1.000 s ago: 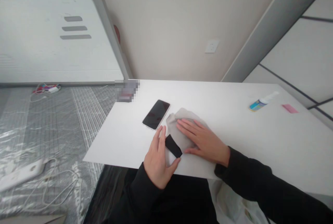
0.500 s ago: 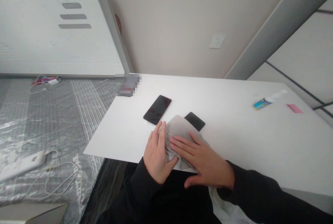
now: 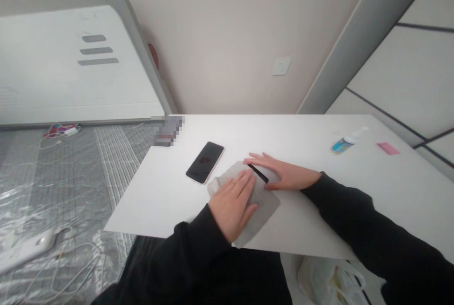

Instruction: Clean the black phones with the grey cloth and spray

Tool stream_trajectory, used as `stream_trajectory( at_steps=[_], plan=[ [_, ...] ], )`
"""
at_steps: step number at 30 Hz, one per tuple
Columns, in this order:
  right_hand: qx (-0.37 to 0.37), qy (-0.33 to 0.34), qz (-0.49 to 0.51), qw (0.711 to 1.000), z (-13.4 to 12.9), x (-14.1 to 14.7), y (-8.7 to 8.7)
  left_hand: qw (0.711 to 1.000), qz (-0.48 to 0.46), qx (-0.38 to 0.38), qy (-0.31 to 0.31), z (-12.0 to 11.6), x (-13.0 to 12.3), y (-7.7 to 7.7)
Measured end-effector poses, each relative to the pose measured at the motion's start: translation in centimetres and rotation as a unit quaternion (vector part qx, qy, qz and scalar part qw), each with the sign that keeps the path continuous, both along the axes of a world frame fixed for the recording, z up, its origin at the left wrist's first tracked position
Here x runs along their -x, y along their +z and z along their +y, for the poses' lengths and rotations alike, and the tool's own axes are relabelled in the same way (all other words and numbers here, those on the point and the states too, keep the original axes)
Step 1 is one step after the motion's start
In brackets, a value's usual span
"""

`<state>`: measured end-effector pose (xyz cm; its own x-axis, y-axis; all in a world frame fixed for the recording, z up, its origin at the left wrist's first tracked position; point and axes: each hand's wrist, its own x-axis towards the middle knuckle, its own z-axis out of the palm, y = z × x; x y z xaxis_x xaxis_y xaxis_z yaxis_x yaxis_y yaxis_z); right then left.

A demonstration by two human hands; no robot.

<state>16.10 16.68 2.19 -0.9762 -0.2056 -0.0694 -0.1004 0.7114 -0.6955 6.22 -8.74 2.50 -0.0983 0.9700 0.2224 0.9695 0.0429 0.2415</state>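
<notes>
A grey cloth [image 3: 260, 210] lies over most of a flat black phone [image 3: 258, 173], and only a narrow strip of its far edge shows. My left hand [image 3: 234, 203] rests flat on the cloth with its fingers stretched out. On the far right side, my right hand [image 3: 283, 173] spans the phone's exposed edge, thumb at the near end and fingers at the far end, gripping it against the table. A second phone [image 3: 205, 162], dark-screened with a light rim, lies to the left, apart from both hands.
On the white table [image 3: 305, 229], a spray bottle [image 3: 343, 145] lies at the right beside a pink slip [image 3: 388, 148]. A blurred-out object [image 3: 167, 131] is at the back left corner. A power strip [image 3: 28, 250] with cables is at lower left; a plastic bag [image 3: 329, 281] is below the table.
My right hand has gone from on top of the cloth to the phone's far edge. My left hand has moved onto the cloth, which is now spread flatter and covers more of the phone.
</notes>
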Motion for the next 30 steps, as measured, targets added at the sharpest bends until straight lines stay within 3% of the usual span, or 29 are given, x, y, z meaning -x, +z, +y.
stream_trajectory(
  at_steps=[3,5,9,17,21,24,30],
  plan=[
    [0.007,0.007,0.002,1.000,-0.3,-0.2,-0.1,0.995,0.053,0.065,-0.062,2.9,1.1,-1.8],
    [0.016,0.008,0.009,1.000,-0.2,-0.4,-0.3,0.991,0.074,0.066,-0.090,3.0,1.7,-2.5],
    [0.025,0.003,0.032,0.999,0.0,-0.3,-1.0,0.987,0.105,0.062,-0.101,0.7,2.0,-2.5],
    [0.054,0.008,0.050,0.997,-0.7,0.1,-1.5,0.981,0.133,0.105,-0.099,-4.9,2.1,-1.0],
    [0.069,0.008,0.051,0.996,-0.6,0.4,-1.5,0.979,0.127,0.120,-0.108,-6.1,2.7,-0.5],
    [0.077,0.005,0.050,0.996,-0.6,0.5,-1.7,0.977,0.115,0.113,-0.140,-4.5,3.0,-0.8],
    [0.063,0.004,0.072,0.995,-0.3,0.6,-2.6,0.972,0.072,0.101,-0.200,2.6,3.2,-1.8]
  ],
)
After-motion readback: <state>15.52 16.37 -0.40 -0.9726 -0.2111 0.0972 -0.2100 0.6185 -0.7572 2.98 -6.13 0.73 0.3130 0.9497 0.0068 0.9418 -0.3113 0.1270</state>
